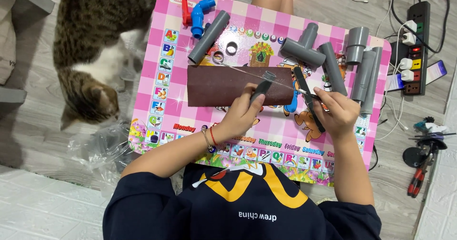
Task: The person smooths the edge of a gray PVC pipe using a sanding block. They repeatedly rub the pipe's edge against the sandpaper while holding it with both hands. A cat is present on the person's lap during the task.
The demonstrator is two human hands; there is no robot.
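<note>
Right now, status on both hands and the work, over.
Left hand grips short grey pipe piece on brown sandpaper sheet. Right hand holds hacksaw. Cat beside pink table.

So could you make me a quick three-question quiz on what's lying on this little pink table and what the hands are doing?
1. True or false: the left hand holds a short grey pipe piece over the brown sandpaper sheet.
2. Which fitting lies near the pink table's far edge? A) blue valve with a red handle B) brass tap C) white elbow
3. Fill in: the right hand has its grip on a thin ____.

Key: 1 true; 2 A; 3 hacksaw, its blade reaching across the sandpaper.
</note>
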